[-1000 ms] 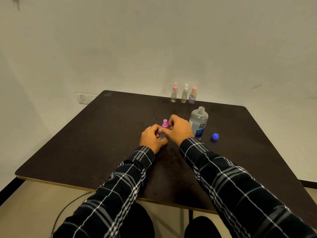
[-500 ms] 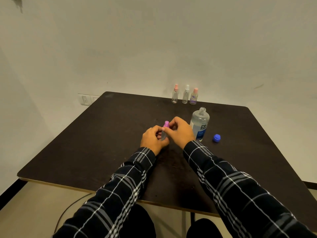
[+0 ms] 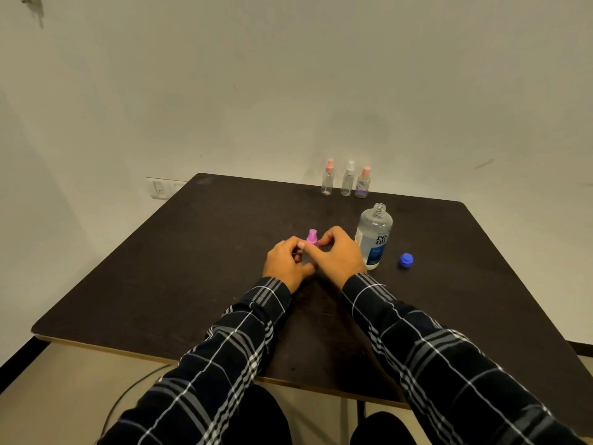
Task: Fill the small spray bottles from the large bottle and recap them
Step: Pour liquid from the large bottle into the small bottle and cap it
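A small clear spray bottle (image 3: 306,256) with a magenta spray cap (image 3: 312,236) stands upright at the middle of the dark table (image 3: 179,268). My left hand (image 3: 285,263) grips its body. My right hand (image 3: 337,253) pinches the magenta cap with thumb and fingers. The large clear bottle (image 3: 373,237) with a blue label stands uncapped just right of my right hand. Its blue cap (image 3: 406,260) lies on the table further right. Most of the small bottle's body is hidden by my fingers.
Three small spray bottles stand in a row at the table's far edge: one with a pink cap (image 3: 328,181), one with a white cap (image 3: 348,178), one with a pink cap and purple print (image 3: 363,183). A wall socket (image 3: 160,188) sits behind the table's left corner.
Both hands stay on the small bottle. The magenta cap tilted half a second ago and now stands upright; my right fingers have shifted around it.
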Tool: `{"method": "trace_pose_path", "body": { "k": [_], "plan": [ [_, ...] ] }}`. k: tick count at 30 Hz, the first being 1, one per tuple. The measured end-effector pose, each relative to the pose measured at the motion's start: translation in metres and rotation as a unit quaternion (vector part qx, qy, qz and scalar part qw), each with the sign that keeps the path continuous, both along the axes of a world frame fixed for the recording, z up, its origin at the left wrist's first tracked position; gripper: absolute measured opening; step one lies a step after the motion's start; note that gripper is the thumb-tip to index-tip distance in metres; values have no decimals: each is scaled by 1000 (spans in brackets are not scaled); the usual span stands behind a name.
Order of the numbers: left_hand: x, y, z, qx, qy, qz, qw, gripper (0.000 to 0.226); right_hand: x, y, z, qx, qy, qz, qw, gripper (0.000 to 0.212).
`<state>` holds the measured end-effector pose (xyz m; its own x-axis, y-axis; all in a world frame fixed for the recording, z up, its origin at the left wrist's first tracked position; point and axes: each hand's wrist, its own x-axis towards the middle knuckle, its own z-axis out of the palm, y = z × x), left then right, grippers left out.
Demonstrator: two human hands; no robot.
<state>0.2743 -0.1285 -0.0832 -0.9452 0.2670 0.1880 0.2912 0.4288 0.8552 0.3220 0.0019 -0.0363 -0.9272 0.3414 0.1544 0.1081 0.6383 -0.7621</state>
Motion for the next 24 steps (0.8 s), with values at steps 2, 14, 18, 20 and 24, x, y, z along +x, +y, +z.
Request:
{"method": "trace_pose_path", "body": {
  "k": [2,14,18,20,24],
  "plan": [
    [0,0,0,-5,2,2,1000,26,1,-2,1,-58,16,38,997,45],
    [0,0,0,12,11,-6,1000,21,4,-2,1,-50,60,23,997,19],
    [0,0,0,18,7,-9,1000,19,5,-1,2,-63,81,2,995,29],
    [0,0,1,13,5,-11,1000,20,4,-2,4,-99,69,54,991,32],
    [1,-1,2,4,3,-7,1000,20,-2,-3,5,-40,31,85,995,34]
  ]
}}
